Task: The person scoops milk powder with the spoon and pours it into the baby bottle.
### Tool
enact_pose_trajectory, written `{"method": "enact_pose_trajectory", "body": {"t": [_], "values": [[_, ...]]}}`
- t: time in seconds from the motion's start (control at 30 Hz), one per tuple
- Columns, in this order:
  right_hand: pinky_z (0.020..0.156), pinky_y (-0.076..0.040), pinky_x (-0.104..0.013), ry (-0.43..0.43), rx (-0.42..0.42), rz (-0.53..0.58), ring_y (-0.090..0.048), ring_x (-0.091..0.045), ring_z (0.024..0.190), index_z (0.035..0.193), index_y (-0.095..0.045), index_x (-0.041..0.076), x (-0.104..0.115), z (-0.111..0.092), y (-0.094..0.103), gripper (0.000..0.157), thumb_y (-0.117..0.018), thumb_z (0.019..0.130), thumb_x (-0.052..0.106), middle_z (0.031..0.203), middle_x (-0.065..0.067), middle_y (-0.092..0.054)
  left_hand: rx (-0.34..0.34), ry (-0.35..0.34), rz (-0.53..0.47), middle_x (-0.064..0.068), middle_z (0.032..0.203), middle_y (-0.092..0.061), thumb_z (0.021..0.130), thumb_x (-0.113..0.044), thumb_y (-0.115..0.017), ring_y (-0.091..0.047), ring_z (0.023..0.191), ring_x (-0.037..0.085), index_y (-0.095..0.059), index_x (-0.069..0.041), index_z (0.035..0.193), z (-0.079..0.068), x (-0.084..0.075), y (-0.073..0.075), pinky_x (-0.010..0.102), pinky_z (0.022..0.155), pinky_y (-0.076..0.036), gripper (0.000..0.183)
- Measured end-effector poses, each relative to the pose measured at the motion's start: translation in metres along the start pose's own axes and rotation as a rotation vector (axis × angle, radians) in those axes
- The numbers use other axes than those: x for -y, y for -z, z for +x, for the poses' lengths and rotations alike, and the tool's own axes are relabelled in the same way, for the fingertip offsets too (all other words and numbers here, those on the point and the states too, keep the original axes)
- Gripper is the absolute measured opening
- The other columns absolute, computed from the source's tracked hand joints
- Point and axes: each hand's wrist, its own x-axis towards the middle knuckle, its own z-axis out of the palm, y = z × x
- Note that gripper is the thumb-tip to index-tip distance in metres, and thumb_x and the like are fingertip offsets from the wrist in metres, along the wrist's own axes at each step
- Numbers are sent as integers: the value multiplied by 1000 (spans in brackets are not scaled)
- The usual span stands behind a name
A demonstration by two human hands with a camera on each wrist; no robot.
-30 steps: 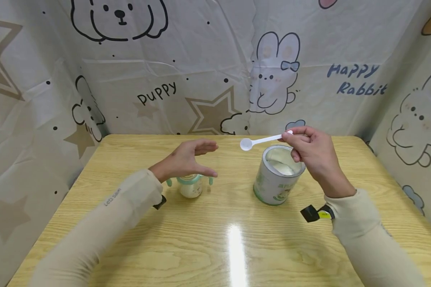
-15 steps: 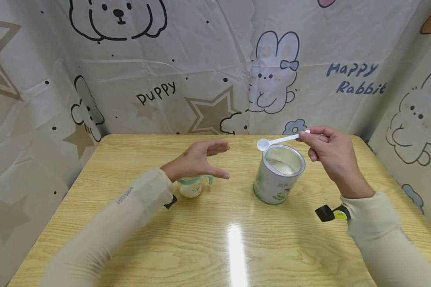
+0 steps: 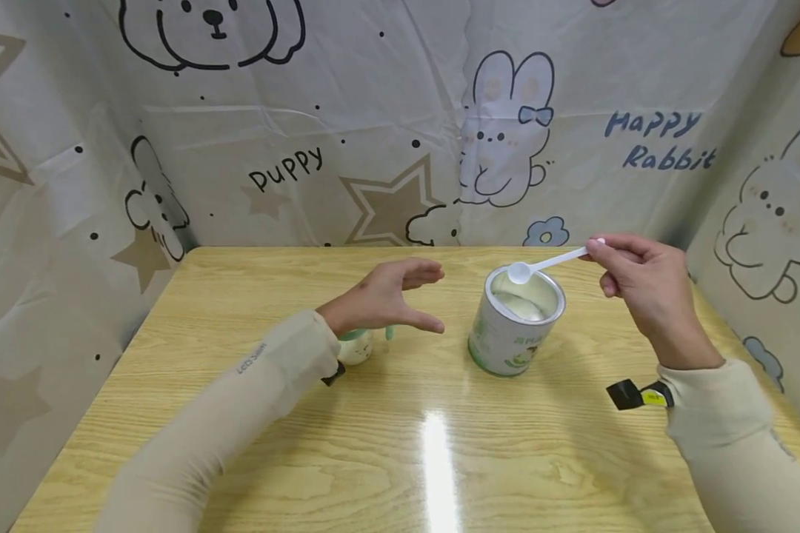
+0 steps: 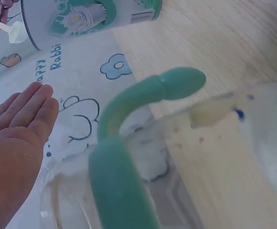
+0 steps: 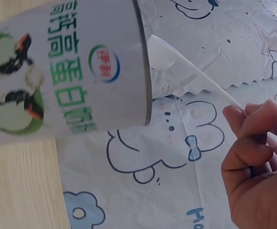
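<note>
My right hand [image 3: 650, 285] pinches the handle end of a white measuring scoop [image 3: 553, 260]. Its bowl hangs over the mouth of an open milk powder can [image 3: 507, 344], white with green print, and pale powder shows inside. In the right wrist view the scoop [image 5: 200, 76] slants from the fingertips to the can's rim. My left hand [image 3: 390, 296] reaches out with fingers extended and thumb spread, holding nothing. Below and behind it stands a baby bottle [image 3: 356, 348] with green handles, largely hidden by the hand. The left wrist view shows its green handle [image 4: 152, 95] up close.
A wooden table [image 3: 347, 459] carries the can and the bottle. A printed cloth [image 3: 387, 89] with puppy and rabbit drawings hangs along the back and both sides. A bright light streak lies on the table's front middle.
My right hand has moved right, carrying the scoop from left of the can to over its mouth. The left hand has shifted right, covering more of the baby bottle.
</note>
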Motion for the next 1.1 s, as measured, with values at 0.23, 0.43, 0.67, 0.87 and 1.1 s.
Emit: {"method": "enact_pose_trajectory", "body": {"t": [0.23, 0.43, 0.67, 0.87, 1.1], "values": [[50, -48, -17, 25, -36, -165, -52, -5, 50, 104, -66, 10, -1, 0, 1, 26, -70, 94, 33, 81, 20, -72, 13, -26, -4, 9, 147, -51, 74, -24, -91, -48, 135, 19, -45, -4, 147, 9, -5, -8, 30, 111, -40, 88], [49, -48, -18, 24, -33, -255, -54, -6, 51, 114, -63, 8, -2, -2, 1, 33, -69, 95, 35, 78, 25, -70, 36, -76, 1, 11, 148, -50, 74, -19, -91, -47, 136, 19, -43, -1, 148, 15, -5, -16, 28, 110, -40, 90], [47, -45, -20, 23, -27, -338, -57, -9, 53, 119, -64, 2, -5, -3, 3, 44, -68, 95, 39, 75, 29, -66, 39, -66, -25, 11, 148, -50, 74, -18, -91, -47, 136, 19, -44, -1, 147, 23, -7, -25, 28, 111, -39, 89], [43, -38, -24, 42, -17, -391, -58, -9, 55, 119, -66, 2, -6, -5, 4, 48, -66, 95, 43, 75, 30, -65, 33, -67, -36, 12, 149, -49, 73, -16, -91, -46, 137, 19, -44, 0, 147, 28, -9, -33, 25, 110, -39, 89], [41, -36, -25, 117, -24, -428, -58, -10, 53, 110, -70, 2, -7, -8, 0, 39, -70, 95, 38, 72, 30, -64, 12, -71, -35, 15, 152, -45, 72, -16, -92, -43, 139, 21, -41, 0, 149, 35, -9, -41, 26, 112, -37, 93]]}}
